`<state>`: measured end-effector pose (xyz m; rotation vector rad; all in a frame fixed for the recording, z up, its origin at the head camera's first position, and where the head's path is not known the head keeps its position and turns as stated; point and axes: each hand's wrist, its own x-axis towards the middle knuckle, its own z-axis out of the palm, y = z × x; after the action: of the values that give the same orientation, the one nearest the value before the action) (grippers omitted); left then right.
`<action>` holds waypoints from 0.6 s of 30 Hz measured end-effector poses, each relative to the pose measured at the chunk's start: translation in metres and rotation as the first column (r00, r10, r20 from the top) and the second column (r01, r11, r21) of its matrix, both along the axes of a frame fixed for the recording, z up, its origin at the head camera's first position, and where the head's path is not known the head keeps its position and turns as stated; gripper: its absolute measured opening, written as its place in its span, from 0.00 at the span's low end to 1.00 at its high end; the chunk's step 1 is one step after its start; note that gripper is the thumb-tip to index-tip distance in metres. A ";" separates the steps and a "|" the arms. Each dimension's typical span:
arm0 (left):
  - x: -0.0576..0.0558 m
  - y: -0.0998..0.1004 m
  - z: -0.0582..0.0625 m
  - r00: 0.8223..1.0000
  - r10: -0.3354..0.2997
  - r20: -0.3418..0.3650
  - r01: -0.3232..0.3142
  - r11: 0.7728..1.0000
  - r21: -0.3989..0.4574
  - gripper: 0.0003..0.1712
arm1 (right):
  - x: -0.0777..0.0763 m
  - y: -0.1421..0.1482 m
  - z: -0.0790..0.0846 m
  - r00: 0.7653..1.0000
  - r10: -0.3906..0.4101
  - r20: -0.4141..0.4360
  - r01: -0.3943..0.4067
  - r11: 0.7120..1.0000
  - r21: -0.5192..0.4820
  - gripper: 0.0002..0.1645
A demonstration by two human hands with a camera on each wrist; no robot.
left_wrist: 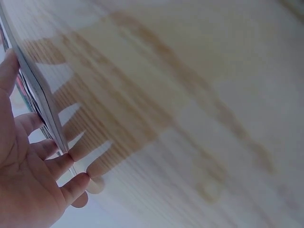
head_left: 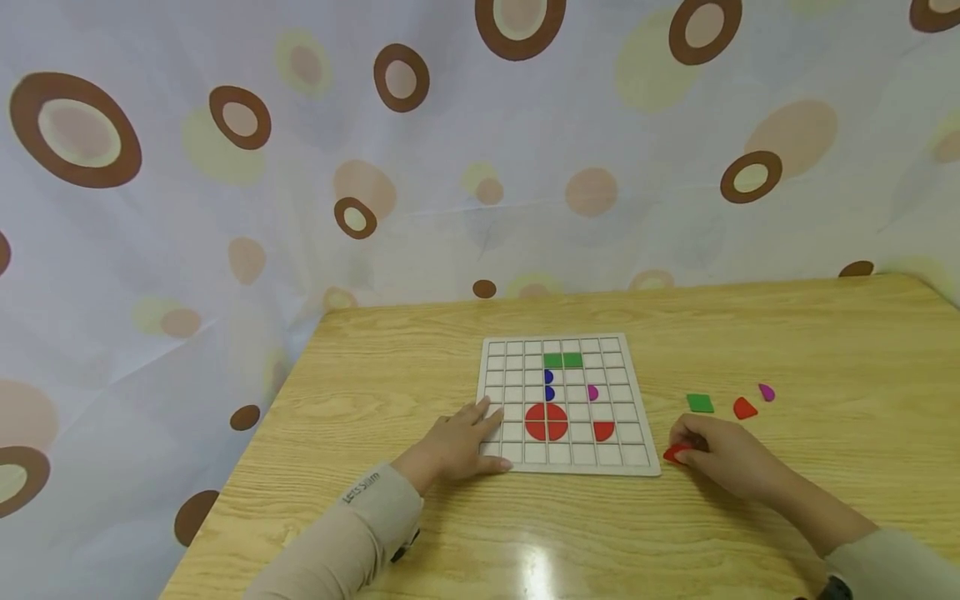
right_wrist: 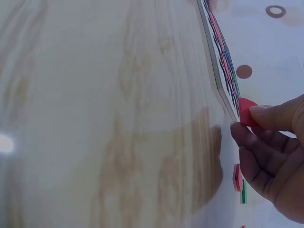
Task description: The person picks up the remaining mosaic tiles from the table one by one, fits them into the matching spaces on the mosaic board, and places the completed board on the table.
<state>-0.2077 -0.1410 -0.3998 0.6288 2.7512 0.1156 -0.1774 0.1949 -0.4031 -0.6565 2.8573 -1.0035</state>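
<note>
A white grid board (head_left: 517, 458) lies on the table. My left hand (head_left: 459, 442) rests on its left edge with fingers spread and straight. Just off the board's lower right corner, my right hand (head_left: 723, 454) pinches a red quarter-circle piece (right_wrist: 247, 112) between thumb and fingers. On the grid sit a red circle (head_left: 536, 414) of quarter pieces, a red half-round piece (head_left: 603, 430), two green pieces (head_left: 553, 361), two small blue half-circles (head_left: 550, 393) and a purple half-circle (head_left: 592, 392).
Beyond my right hand lie a loose green piece (head_left: 701, 403), a red quarter piece (head_left: 744, 408) and a purple teardrop piece (head_left: 767, 392). The wooden table (head_left: 405, 358) ends at the back against a white sheet (head_left: 465, 250) printed with circles.
</note>
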 end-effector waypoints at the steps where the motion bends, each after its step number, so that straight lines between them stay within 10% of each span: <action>1: 0.000 0.000 0.000 1.000 -0.001 -0.001 0.001 1.000 0.000 0.45 | -0.001 -0.001 0.000 1.000 -0.002 -0.004 0.002 1.000 -0.002 0.06; 18: -0.001 -0.001 -0.002 1.000 -0.006 -0.007 0.006 1.000 -0.021 0.44 | -0.006 -0.024 0.003 0.998 -0.048 0.034 0.051 0.992 -0.114 0.07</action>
<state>-0.2089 -0.1416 -0.4014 0.6338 2.7538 0.0836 -0.1838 0.1710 -0.3998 -0.5743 2.8190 -1.1823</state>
